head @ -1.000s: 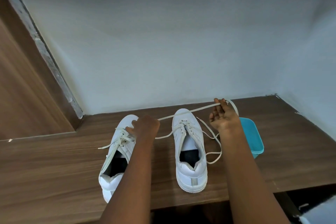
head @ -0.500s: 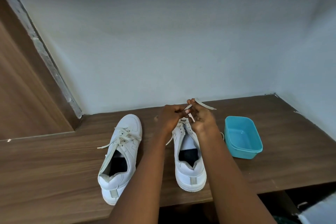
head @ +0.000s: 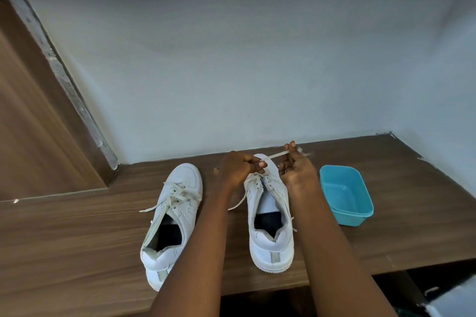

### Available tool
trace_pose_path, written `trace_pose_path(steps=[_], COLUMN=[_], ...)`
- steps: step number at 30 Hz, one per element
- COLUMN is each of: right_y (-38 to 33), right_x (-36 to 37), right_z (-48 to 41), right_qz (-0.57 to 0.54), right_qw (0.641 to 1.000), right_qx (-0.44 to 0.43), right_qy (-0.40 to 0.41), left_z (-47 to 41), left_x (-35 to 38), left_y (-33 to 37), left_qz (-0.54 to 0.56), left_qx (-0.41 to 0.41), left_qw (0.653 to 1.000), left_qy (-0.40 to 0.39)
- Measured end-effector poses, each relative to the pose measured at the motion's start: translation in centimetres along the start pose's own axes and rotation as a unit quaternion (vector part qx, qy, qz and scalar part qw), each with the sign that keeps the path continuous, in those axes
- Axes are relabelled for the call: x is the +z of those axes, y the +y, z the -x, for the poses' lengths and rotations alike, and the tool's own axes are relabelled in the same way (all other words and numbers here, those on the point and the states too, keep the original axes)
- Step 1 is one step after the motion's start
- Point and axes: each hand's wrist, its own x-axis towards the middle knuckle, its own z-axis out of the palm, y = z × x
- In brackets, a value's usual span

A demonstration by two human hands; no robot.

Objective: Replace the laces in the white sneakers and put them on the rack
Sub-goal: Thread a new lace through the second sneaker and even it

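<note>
Both hands are up at twelve o'clock of the right sneaker [head: 270, 226], working over its toe. The left hand [head: 238, 168] is curled into a loose fist, thumb and fingers pinching one end of a pale lace [head: 274, 156]. The right hand [head: 296, 168] sits at three o'clock of the left one, fingers bent and closed on the other end of that short stretch, so the lace runs taut and slightly uphill between them. A blurred bit of lace pokes out past the right hand's fingertips (too smeared to say more).

The right sneaker stands upright on the wooden counter [head: 412, 213], heel toward the camera, tongue area open and its upper eyelets bare; a loose lace tail trails off its nine o'clock side onto the wood.

At nine o'clock of it, with the left forearm crossing between them, sits the left sneaker [head: 177, 213], angled a little, toe pointing to about one o'clock. It is laced partway, a loose end straying out at its nine o'clock side.

At three o'clock of the right sneaker, near but not touching, rests a teal plastic tub [head: 346, 194], open side up. Behind everything, at twelve o'clock, rises a plain pale wall [head: 231, 72].
</note>
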Motion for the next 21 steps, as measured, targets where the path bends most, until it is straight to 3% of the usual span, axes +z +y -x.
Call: trace_pose_path(steps=[3, 13, 21], right_y=[-1.3, -2.9, -3.5], right_x=[-0.8, -1.4, -1.7], right_z=[0.1, 0.6, 0.9], right_qz=[0.005, -0.016, 0.068], right_qw=[0.998, 0.993, 0.992], right_qx=[-0.023, -0.043, -0.077], right_qy=[0.061, 0.104, 0.075], left_z=[0.1, -0.4, -0.5], left_x=[-0.6, -1.3, -2.0], left_y=[-0.4, -1.3, -1.7], left_qz=[0.049, 0.056, 0.052], left_qx=[0.006, -0.007, -0.029], left_qw=[0.999, 0.998, 0.998], left_qy=[-0.01, -0.014, 0.029])
